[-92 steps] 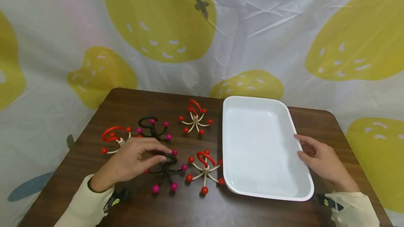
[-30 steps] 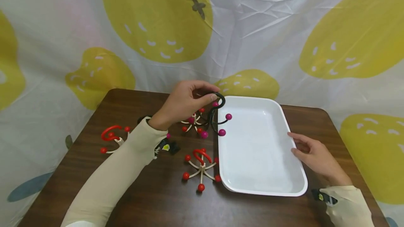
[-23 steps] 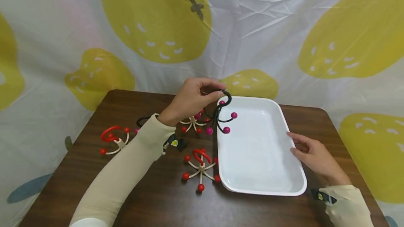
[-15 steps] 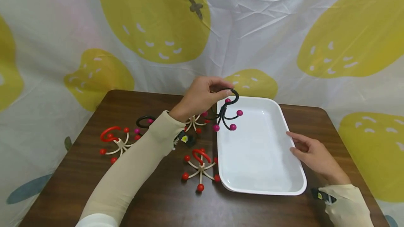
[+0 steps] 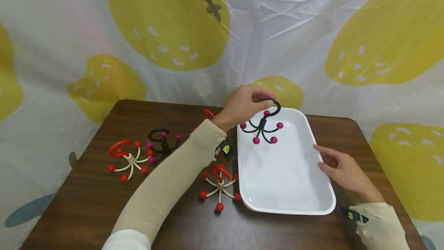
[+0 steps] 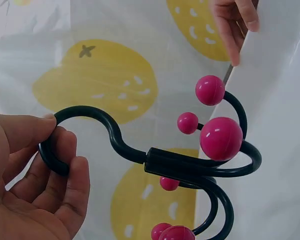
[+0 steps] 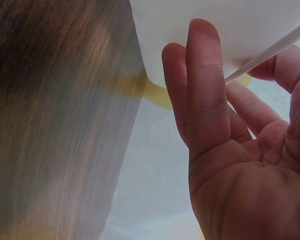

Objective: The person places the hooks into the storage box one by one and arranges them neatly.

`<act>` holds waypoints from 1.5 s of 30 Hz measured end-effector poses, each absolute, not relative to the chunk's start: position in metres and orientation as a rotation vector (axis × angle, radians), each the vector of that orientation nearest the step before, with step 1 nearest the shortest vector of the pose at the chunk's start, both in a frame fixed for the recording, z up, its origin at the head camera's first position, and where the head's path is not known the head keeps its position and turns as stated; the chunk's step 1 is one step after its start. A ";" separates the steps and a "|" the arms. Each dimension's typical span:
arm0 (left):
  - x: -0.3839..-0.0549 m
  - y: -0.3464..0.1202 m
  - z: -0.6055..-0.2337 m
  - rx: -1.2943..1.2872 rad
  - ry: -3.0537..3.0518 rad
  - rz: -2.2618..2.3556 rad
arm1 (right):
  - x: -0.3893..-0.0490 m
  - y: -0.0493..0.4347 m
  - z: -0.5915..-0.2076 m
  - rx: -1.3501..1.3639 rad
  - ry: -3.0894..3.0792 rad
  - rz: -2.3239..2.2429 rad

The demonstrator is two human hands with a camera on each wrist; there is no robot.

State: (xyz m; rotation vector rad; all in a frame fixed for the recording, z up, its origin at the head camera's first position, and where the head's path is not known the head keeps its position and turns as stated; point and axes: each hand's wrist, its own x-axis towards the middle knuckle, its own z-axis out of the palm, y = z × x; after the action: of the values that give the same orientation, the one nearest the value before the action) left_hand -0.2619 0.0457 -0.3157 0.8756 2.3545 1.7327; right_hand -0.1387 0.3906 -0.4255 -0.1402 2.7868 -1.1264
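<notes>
My left hand (image 5: 243,105) pinches the curved top of a black multi-arm hanging hook (image 5: 262,124) with pink ball tips. It hangs over the far left part of a white tray (image 5: 284,173). In the left wrist view the thumb and fingers hold the crook end, and the black hook (image 6: 170,164) spreads its arms away from the hand (image 6: 45,185). On the tray's right side, my right hand (image 5: 350,171) grips the rim. The right wrist view shows the thumb past the rim and the other fingers of the hand (image 7: 240,170) against the tray's outer wall (image 7: 162,30).
Left of the tray stand a red-and-cream hook (image 5: 221,186) in front, another red-and-cream hook (image 5: 130,159) at far left, and a second black hook (image 5: 164,146). A further red-topped hook (image 5: 208,114) is mostly behind my left sleeve. A patterned curtain (image 5: 194,84) borders the brown table (image 5: 194,227).
My left hand picked up the black hook from the table and carried it right, over the tray's far left part. The right hand stays on the tray's rim.
</notes>
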 end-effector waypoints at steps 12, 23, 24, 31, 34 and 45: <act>-0.279 0.087 -0.343 0.730 2.327 1.767 | -0.140 0.387 -0.427 -0.140 2.814 -1.092; -0.285 0.113 -0.354 0.686 2.361 1.658 | -0.136 0.390 -0.428 -0.131 2.788 -1.160; -0.286 0.114 -0.353 0.688 2.367 1.641 | -0.136 0.391 -0.429 -0.140 2.788 -1.173; -0.291 0.120 -0.357 0.652 2.363 1.555 | -0.137 0.393 -0.433 -0.141 2.766 -1.200; -0.293 0.123 -0.359 0.594 2.334 1.563 | -0.135 0.393 -0.433 -0.141 2.773 -1.187; -0.298 0.139 -0.362 0.492 2.298 1.617 | -0.134 0.388 -0.429 -0.145 2.817 -1.101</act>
State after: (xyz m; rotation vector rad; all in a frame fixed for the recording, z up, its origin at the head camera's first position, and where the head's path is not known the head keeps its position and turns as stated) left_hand -0.2982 0.1390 -0.3621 0.4924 2.2976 1.6167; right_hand -0.1343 0.3882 -0.4292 -0.1454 2.8168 -1.1008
